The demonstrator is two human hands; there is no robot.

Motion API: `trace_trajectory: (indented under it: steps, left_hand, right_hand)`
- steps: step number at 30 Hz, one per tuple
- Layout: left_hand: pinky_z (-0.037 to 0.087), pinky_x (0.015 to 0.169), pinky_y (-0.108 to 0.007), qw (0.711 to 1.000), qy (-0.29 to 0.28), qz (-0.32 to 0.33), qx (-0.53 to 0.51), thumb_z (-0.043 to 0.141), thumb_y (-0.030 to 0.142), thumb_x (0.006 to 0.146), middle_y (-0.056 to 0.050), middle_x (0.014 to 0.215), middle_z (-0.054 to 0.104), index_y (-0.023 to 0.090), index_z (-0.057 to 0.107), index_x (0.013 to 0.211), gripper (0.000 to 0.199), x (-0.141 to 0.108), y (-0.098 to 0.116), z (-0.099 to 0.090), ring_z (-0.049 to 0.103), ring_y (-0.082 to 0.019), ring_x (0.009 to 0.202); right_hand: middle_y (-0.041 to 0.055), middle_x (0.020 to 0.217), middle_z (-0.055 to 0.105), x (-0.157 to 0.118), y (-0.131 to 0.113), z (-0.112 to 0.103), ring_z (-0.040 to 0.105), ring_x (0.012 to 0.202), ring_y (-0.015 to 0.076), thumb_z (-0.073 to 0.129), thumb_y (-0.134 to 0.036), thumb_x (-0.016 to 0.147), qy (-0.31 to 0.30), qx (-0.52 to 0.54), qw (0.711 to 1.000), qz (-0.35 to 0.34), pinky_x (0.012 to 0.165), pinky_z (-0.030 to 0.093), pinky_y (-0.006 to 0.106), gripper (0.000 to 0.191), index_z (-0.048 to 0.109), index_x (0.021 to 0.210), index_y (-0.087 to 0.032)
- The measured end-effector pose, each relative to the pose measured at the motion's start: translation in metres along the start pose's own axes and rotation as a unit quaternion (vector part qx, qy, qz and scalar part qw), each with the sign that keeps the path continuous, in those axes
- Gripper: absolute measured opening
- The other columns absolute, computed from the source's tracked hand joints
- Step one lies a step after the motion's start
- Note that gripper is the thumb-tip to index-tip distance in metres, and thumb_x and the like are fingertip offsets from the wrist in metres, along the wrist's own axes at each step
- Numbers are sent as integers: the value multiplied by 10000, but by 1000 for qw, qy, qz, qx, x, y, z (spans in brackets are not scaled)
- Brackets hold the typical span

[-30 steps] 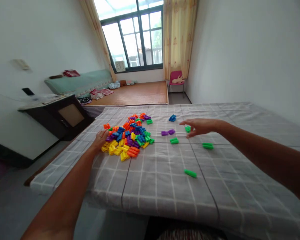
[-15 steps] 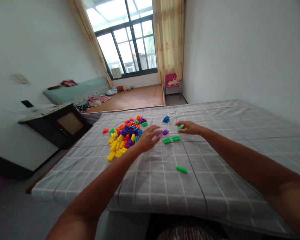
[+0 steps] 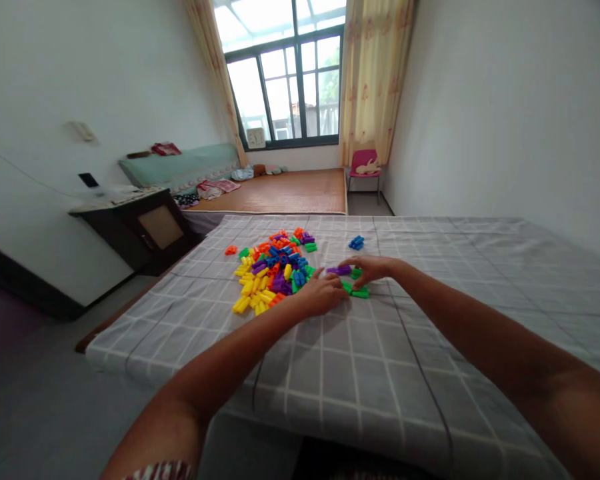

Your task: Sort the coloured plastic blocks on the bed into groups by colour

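My left hand lies low over the cloth, fingers stretched toward a green plastic toy block and touching or nearly touching it. Opposite, my right hand curls its fingers and thumb around another green block. A further green block rests just below that hand. Purple blocks lie between the two hands, partly covered by the right fingers. Left of my left hand spreads a heap of yellow blocks, orange blocks and blue blocks, with green and purple ones among them.
A few blue blocks sit apart beyond my right hand. The grey checked cloth covers the surface under everything. Behind are a bed with a brown mat, a dark cabinet and a pink chair.
My hands have come closer together around the green and purple blocks, the left one lower. A lone green block near the front no longer shows there. The view has swung left.
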State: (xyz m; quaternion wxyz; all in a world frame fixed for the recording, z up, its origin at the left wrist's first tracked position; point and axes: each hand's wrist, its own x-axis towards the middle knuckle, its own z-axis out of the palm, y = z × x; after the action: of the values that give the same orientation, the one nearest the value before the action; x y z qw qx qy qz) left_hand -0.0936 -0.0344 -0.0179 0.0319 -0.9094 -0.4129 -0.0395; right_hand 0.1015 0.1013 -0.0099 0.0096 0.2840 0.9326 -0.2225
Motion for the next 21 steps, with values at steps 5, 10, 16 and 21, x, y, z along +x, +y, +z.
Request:
trace_trajectory:
  steps: [5,10,16,21]
  left_hand:
    - [195,1108,-504,986,26,-161,41,480,332,916,-36,1125,645,314,663,1084,249,-41,-44,-15,490,-236,1165]
    - [259,1097,-484,948,109,-296,47,450,342,929,-30,1298,575,328,642,1158,299,-67,-75,-34,460,-251,1227]
    - [384,1058,-404,885,239,-400,3,396,449,926,-75,1294,584,230,635,1181,412,-151,-164,-20,502,-238,1219]
    - [407,1028,-391,860,147,-486,-43,339,443,927,-108,1215,645,180,631,1137,446,-189,-219,18,553,-243,1178]
  right_hand:
    - [70,1084,692,60,-38,19,658,880,229,761,-216,634,60,114,989,68,777,541,329,570,646,1193,-216]
    - [89,1229,635,105,-67,10,640,996,200,612,-309,839,106,382,917,-40,834,549,352,453,572,1279,-210]
    - [123,1241,610,74,-14,-28,569,1093,215,522,-334,933,279,188,939,74,943,471,384,333,611,1209,-171]
    - [89,1222,571,50,20,-21,595,1027,220,558,-355,921,269,172,944,88,848,524,430,357,556,1223,-165]
